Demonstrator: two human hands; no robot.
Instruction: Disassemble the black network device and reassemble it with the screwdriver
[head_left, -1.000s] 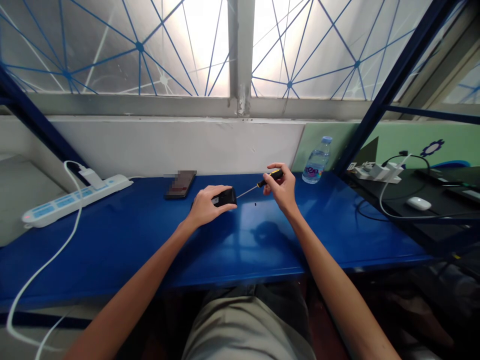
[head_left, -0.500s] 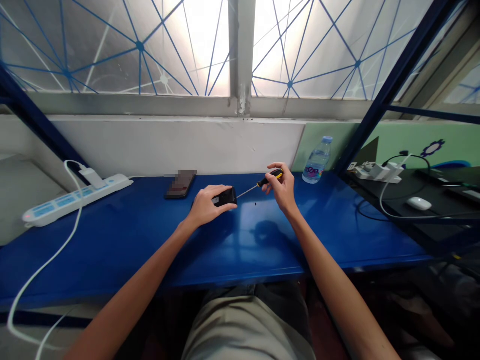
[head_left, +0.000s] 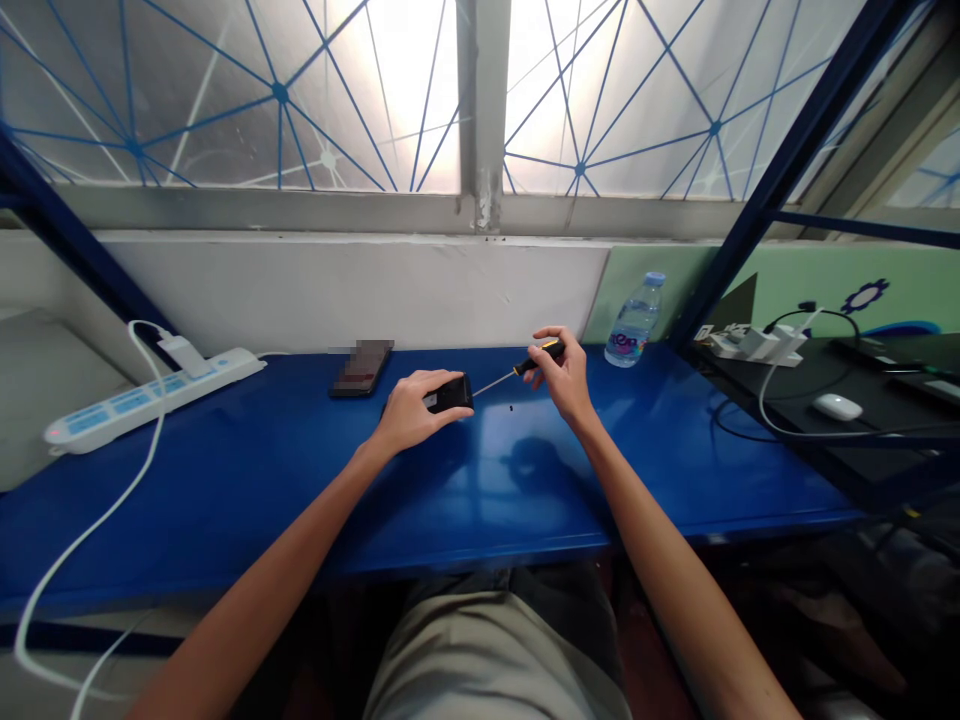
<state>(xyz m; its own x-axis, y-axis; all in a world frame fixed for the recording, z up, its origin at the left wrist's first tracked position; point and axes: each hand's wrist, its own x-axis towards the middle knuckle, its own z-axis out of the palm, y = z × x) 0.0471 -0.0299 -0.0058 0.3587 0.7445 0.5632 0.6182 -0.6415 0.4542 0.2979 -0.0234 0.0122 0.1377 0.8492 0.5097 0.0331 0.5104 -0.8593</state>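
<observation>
My left hand (head_left: 409,410) is closed around a small black box-shaped device (head_left: 450,394), thumb on the near side and fingers over the far side. Part of the device is hidden under the palm. Between the fingers of my right hand (head_left: 562,375) is the yellow-and-black handle of a screwdriver (head_left: 538,358). Its thin metal shaft slants down to the left, and the tip meets the right end of the device. A tiny dark piece (head_left: 511,408), too small to name, lies on the blue table (head_left: 480,500) just right of the device.
A dark phone (head_left: 362,368) lies to the left at the back. A white power strip (head_left: 157,400) with a plugged-in charger and cable sits at the far left. Behind my right hand stands a water bottle (head_left: 636,320). A white mouse (head_left: 838,407) rests on the black desk at right.
My right hand and the screwdriver handle have shifted very slightly left. The device and my left hand stay almost in place.
</observation>
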